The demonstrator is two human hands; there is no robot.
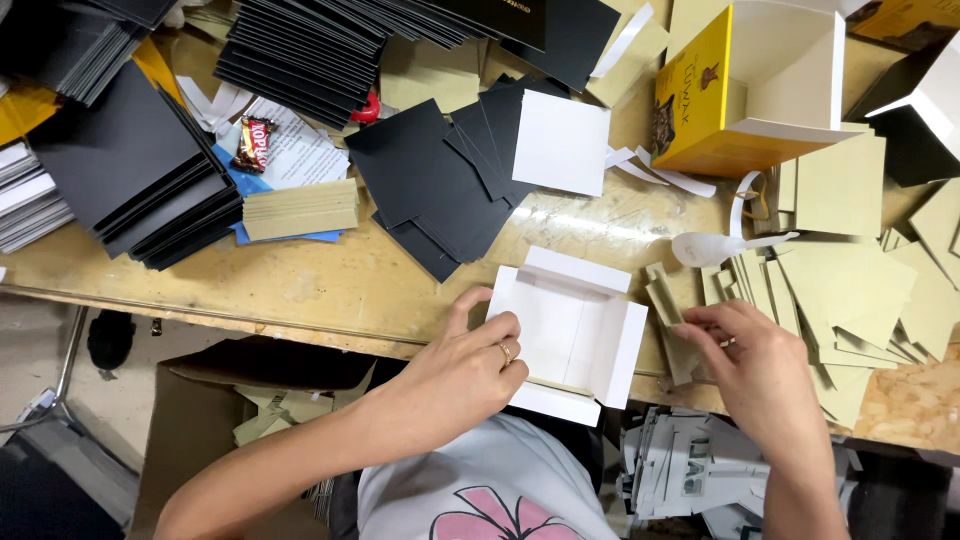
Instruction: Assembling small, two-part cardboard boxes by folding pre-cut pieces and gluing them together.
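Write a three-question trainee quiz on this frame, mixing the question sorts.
1. True or false: the left hand rests on the open white cardboard box.
2. What is the right hand touching? A) the yellow box B) narrow beige card strips C) the white plastic spoon
3. What colour are the flat sheets fanned out just beyond the white box?

Key
1. True; it grips the box's near-left edge.
2. B; the fingertips are on the beige card strips, while the yellow box and white plastic spoon lie farther off.
3. Black; the black card sheets lie on the wooden workbench.
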